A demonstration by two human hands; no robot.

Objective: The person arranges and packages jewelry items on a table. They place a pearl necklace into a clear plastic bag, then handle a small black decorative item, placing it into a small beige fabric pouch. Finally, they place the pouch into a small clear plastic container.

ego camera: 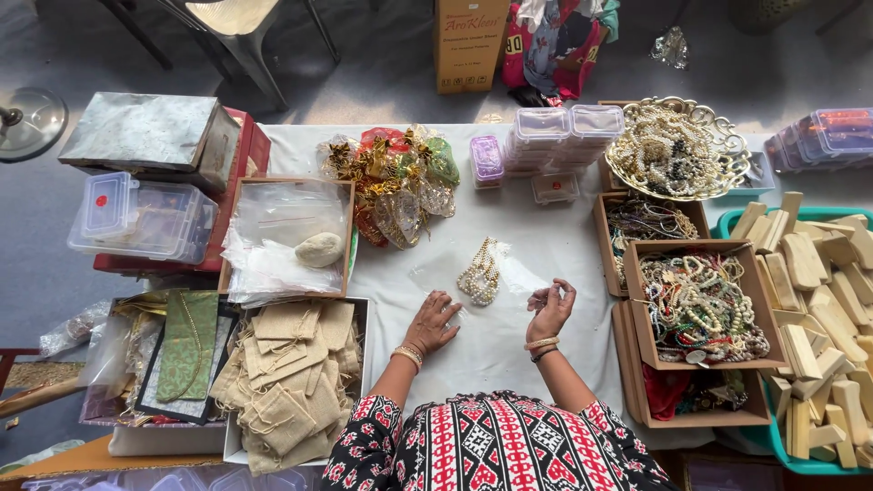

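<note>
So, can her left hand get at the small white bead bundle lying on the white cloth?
Probably yes: the left hand rests flat on the white cloth, with only bare cloth between it and the white bead bundle.

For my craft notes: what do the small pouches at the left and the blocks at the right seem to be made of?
The pouches look like coarse jute or burlap: tan, matte, visibly woven. The blocks look like pale unfinished wood: light, dull, no shine.

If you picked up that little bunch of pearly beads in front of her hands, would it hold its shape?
Probably not: the bead bunch looks like loose strands, so it would likely droop and dangle. Lying on a clear plastic bag, it might slide easily if pushed. It seems light.
</note>
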